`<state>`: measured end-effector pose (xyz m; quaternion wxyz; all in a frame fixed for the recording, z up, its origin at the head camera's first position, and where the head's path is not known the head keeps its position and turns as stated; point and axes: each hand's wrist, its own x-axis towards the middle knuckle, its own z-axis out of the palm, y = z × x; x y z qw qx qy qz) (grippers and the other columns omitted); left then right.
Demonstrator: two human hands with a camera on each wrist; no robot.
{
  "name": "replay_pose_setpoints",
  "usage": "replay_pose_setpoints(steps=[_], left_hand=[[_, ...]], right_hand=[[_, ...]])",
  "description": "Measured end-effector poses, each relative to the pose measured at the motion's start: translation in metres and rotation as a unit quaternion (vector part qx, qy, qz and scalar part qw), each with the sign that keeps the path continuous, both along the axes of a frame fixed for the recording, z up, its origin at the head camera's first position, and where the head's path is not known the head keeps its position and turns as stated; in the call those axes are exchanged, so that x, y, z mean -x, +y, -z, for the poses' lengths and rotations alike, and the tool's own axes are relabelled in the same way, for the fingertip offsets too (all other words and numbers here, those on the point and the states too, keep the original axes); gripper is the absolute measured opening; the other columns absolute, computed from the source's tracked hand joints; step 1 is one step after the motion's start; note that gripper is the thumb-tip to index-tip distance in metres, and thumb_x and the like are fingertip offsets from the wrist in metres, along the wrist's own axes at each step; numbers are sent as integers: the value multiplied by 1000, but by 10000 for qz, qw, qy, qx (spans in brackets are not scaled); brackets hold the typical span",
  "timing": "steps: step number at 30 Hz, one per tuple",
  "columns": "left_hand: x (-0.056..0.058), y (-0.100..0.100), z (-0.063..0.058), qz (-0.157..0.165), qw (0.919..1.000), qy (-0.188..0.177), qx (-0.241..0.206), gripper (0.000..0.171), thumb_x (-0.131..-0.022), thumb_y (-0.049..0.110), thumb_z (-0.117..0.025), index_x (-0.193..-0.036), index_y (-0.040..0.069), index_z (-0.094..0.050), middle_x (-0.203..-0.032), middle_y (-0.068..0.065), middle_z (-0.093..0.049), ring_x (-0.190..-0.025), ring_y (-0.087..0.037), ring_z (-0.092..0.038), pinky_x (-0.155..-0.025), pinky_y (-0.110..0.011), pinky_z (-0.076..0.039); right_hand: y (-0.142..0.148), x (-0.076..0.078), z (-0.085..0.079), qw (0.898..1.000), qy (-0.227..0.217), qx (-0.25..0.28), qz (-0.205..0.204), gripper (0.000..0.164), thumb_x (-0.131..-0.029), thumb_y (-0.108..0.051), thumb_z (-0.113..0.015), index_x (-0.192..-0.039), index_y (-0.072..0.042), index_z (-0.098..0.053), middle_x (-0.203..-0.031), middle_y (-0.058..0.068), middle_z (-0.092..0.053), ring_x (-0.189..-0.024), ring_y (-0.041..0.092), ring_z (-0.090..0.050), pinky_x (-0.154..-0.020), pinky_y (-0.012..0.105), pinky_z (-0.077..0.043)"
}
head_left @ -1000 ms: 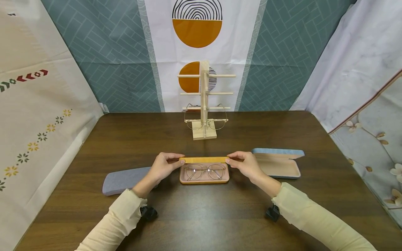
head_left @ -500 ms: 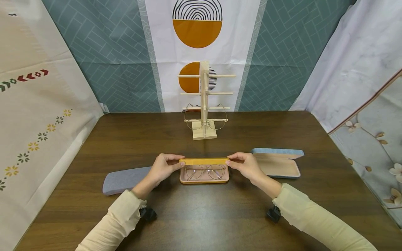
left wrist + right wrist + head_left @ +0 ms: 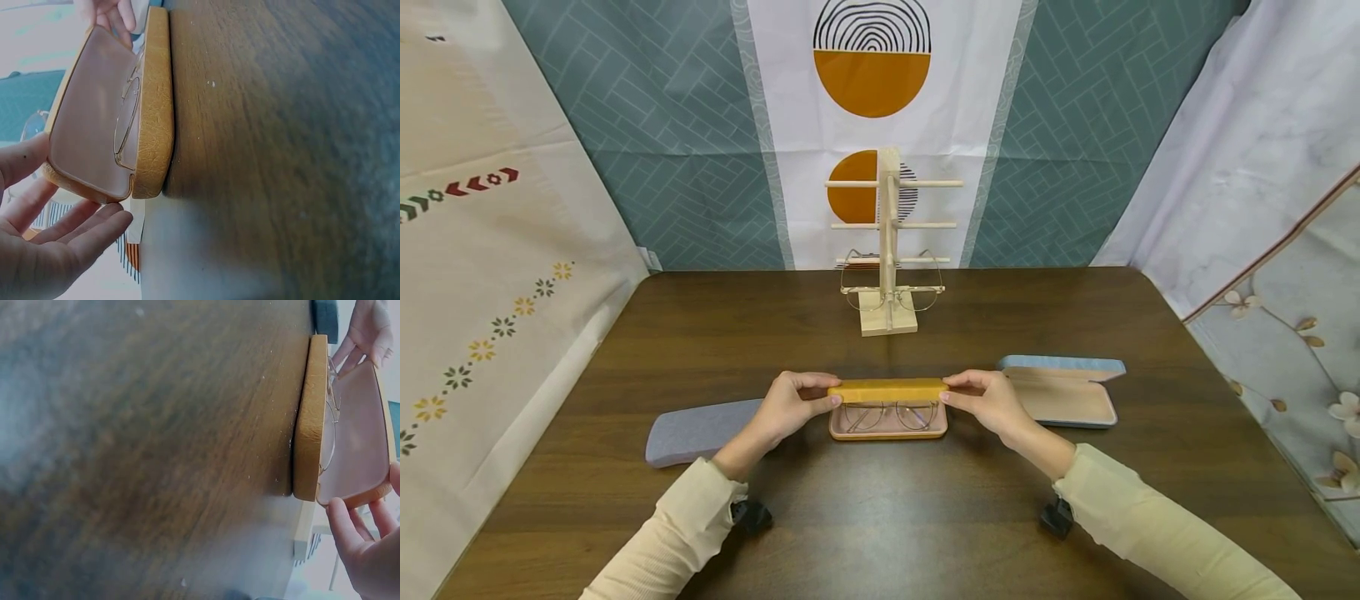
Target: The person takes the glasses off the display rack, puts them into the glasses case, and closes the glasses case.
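A yellow-orange glasses case [image 3: 887,435] with a pink lining lies in the middle of the table, its lid [image 3: 887,390] partly lowered. Inside rests a pair of thin-rimmed glasses [image 3: 119,128], whose upper part the lid hides in the head view. My left hand [image 3: 792,404] pinches the lid's left end between thumb and fingers. At the right end, my right hand [image 3: 990,402] holds the lid the same way. Both wrist views show the lid's pink inner side [image 3: 362,425] standing at a slant over the base.
A closed grey-blue glasses case [image 3: 700,432] lies to the left, partly behind the left hand. To the right sits an open blue case [image 3: 1067,404] with a beige lining. Behind stands a wooden glasses rack [image 3: 888,217] bearing another pair of glasses [image 3: 928,298].
Both hands have tipped the orange case's lid forward and down, so more of its outer face shows and it covers more of the glasses. The other cases and the rack stay put.
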<state>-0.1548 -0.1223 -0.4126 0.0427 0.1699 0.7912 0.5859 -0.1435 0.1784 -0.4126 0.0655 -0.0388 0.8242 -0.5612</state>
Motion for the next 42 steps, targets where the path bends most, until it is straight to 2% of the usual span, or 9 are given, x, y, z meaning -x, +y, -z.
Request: replay_pose_setpoints(steps=[3,7,14,23,29,32,38,42], left_hand=[[-1,0,1,48,9999,117,104,26,-76,8,-73,-98,-5,-68,-103,-20,-63,-93,-29,-62,-74,-31,-52],[0,1,2,-12,9995,-28,323,26,-77,2,-71,-100,-8,-66,-107,-23,-61,-100,-34,-58,-81,-38,-50],[-1,1,1,-94,9986,-85,515,27,-75,0,-72,-100,-6,-67,-109,-20,-61,-104,-33,-56,-88,-42,-46],[-2,1,1,-7,9986,13,531,29,-73,1,-74,-100,-6,-67,-110,-21,-60,-104,-35,-56,-88,-44,-45],[-3,1,0,15,9986,-75,530,29,-74,0,-73,-102,-7,-66,-113,-22,-59,-105,-35,-55,-86,-43,-46],[-7,3,-7,27,9988,-129,480,29,-74,-4,-71,-102,-10,-65,-113,-25,-57,-104,-37,-55,-85,-45,-46],[-18,8,-30,40,9983,-144,569,28,-74,-9,-69,-100,-16,-62,-111,-30,-56,-104,-41,-53,-86,-49,-44],[-20,9,-31,64,9979,-132,636,28,-73,-9,-69,-100,-16,-62,-111,-30,-56,-105,-41,-52,-87,-50,-44]], right_hand=[[1,-1,1,10000,-4,-16,10,28,-79,-12,-71,-104,0,-66,-104,12,-64,-94,23,-60,-80,32,-49],[1,-3,2,10000,69,23,-31,28,-78,-11,-71,-104,1,-66,-106,13,-64,-94,24,-61,-79,32,-50],[0,-4,2,9998,97,134,-53,28,-77,-8,-72,-102,2,-67,-107,14,-63,-93,24,-61,-76,29,-51],[1,-5,3,9998,118,152,-86,29,-76,-8,-73,-102,3,-67,-109,16,-62,-91,24,-62,-73,28,-52],[0,-5,3,9996,88,230,-106,29,-75,-4,-72,-103,5,-66,-109,18,-62,-91,26,-63,-72,27,-52],[1,-5,3,9995,114,258,-112,29,-75,-3,-72,-102,6,-65,-109,19,-62,-91,27,-63,-72,27,-52],[1,-6,4,9995,143,259,-128,29,-75,-3,-73,-102,6,-65,-109,20,-61,-92,28,-63,-70,26,-52],[0,-8,3,9995,114,269,-136,30,-74,-2,-73,-102,6,-66,-110,19,-61,-92,27,-63,-69,26,-53]])
